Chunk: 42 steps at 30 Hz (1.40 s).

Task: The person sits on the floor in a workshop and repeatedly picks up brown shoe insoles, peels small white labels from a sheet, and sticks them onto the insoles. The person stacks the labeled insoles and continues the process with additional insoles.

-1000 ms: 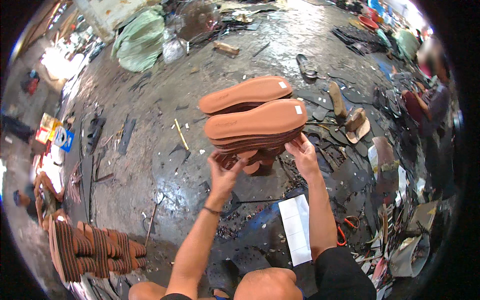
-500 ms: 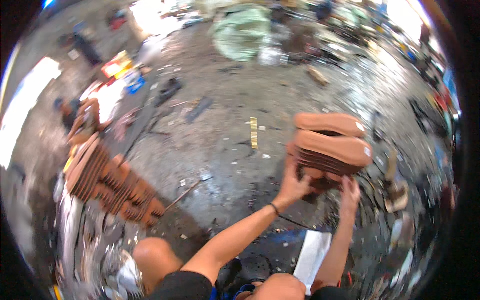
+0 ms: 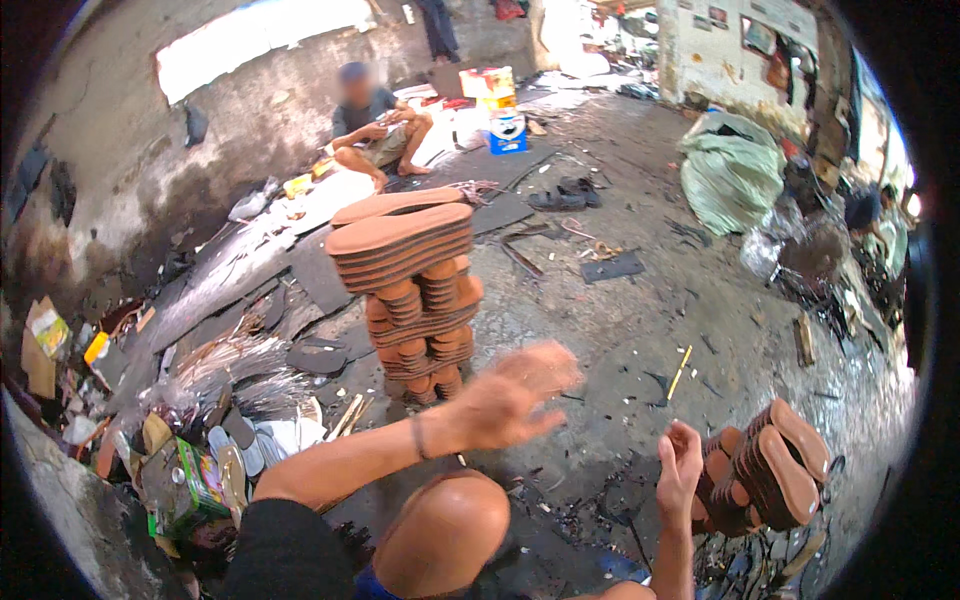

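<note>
Reaching out across the floor, the left hand (image 3: 525,393) has nothing in it that I can see: fingers spread fairly wide, palm down, a bit blurry. Closest thing to it is the tall stack of soles (image 3: 405,265), orange-brown on top with dark striped sides. That one stands upright just past the forearm, with its lower end near the knuckles on the left, so it's outside the grip.

Over on the other side, the right hand (image 3: 680,465) is held up with fingers loosely bent and, as far as I can tell, holding zilch. The other stack of soles (image 3: 778,472) sits just right of it, slanting in this view, top pair facing up and to the right. Can't tell if the wrist is brushing it or only in front of it.

Between the stacks, farther out, there's a thin yellow strip (image 3: 680,373) on the floor. Beyond that sits a pale green sack (image 3: 735,175), and a person (image 3: 375,125) is sitting near the wall.
</note>
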Each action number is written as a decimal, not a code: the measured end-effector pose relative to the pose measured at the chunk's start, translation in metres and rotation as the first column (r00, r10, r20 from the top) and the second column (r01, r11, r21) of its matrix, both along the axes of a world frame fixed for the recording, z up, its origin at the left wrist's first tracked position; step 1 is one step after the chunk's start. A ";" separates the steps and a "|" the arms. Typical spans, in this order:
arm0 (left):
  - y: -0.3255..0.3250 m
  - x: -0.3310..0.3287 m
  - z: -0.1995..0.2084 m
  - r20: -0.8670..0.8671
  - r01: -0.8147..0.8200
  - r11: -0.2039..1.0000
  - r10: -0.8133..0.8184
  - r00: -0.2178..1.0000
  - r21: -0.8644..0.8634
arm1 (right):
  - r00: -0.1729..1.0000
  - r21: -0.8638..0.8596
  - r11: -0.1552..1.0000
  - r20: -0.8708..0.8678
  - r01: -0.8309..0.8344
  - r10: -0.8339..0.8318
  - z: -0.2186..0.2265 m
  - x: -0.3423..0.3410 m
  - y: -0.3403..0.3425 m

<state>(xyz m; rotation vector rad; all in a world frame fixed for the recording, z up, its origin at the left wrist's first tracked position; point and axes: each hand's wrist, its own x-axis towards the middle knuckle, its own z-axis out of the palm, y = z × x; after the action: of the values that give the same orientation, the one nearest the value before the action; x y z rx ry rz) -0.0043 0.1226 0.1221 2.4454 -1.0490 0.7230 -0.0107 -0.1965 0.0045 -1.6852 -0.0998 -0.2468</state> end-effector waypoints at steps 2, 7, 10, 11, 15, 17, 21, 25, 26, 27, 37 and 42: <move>0.072 -0.005 0.014 0.062 -0.388 0.881 0.418 0.906 -0.270 | 0.982 -0.180 0.966 -0.004 -0.187 0.190 0.051 0.036 0.043; 0.250 0.001 0.028 -0.657 -0.666 -0.043 0.223 0.720 -0.745 | 0.818 -0.245 0.781 -0.161 -0.575 0.552 0.112 0.160 0.202; 0.262 0.016 0.033 -0.755 -0.744 -0.171 0.000 0.656 -0.646 | 0.785 -0.165 0.770 -0.207 -0.616 0.584 0.139 0.206 0.290; 0.259 0.021 0.030 -0.762 -0.761 -0.148 -0.067 0.644 -0.631 | 0.787 -0.079 0.804 -0.279 -0.590 0.550 0.141 0.213 0.311; 0.253 0.022 0.035 -0.774 -0.770 0.079 -0.066 0.630 -0.634 | 0.699 0.208 0.819 -0.436 -0.535 0.567 0.131 0.231 0.375; 0.264 0.022 0.027 -0.753 -0.752 0.049 -0.060 0.655 -0.658 | 0.682 0.324 0.775 -0.369 -0.542 0.631 0.131 0.224 0.389; 0.250 0.017 0.017 -0.655 -0.664 -0.075 -0.119 0.747 -0.744 | 0.688 0.348 0.797 -0.405 -0.494 0.602 0.129 0.224 0.361; 0.215 0.015 0.017 -0.566 -0.582 -0.069 -0.169 0.807 -0.810 | 0.613 0.400 0.701 -0.343 -0.591 0.712 0.124 0.194 0.276; 0.206 0.022 0.014 -0.538 -0.558 -0.048 -0.209 0.817 -0.829 | 0.577 0.393 0.662 -0.323 -0.639 0.750 0.121 0.181 0.248; 0.192 0.031 0.010 -0.540 -0.554 -0.012 -0.206 0.816 -0.833 | 0.542 0.385 0.622 -0.305 -0.682 0.783 0.116 0.168 0.218; -0.036 0.017 -0.133 -0.624 -0.508 0.366 -0.511 0.591 -0.780 | 0.780 0.618 0.771 -0.402 -0.156 0.480 -0.050 -0.056 0.066; -0.083 -0.024 -0.239 -0.800 -0.654 0.585 -0.598 0.054 -0.481 | 0.748 0.236 0.970 -0.634 -0.055 0.197 -0.129 -0.141 0.055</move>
<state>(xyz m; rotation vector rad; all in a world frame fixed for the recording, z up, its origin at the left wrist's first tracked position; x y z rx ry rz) -0.0279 0.0398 -0.1171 1.2908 0.1282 -0.6067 -0.1518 -0.1412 -0.1241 -1.4638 0.3309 0.4400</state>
